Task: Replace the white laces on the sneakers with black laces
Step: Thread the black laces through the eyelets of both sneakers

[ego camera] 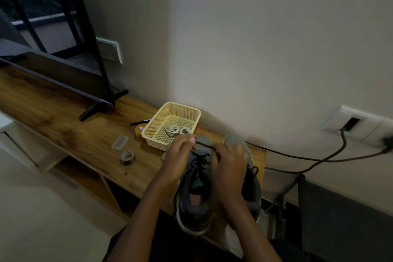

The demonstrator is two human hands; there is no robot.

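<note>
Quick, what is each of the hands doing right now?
Left hand: pinches the black lace over the sneaker.
Right hand: fingers curled, apparently gripping the same lace further along.

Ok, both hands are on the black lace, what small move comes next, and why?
Probably draw the black lace snug, then thread the next eyelet: the left hand and right hand pinch it taut over the sneaker, and slack hangs alongside.

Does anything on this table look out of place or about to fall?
Only one thing: the sneaker being laced seems to hang its heel past the front edge of the table, with an end of the black lace dangling beside it. The left hand and right hand pinch that lace.
</note>
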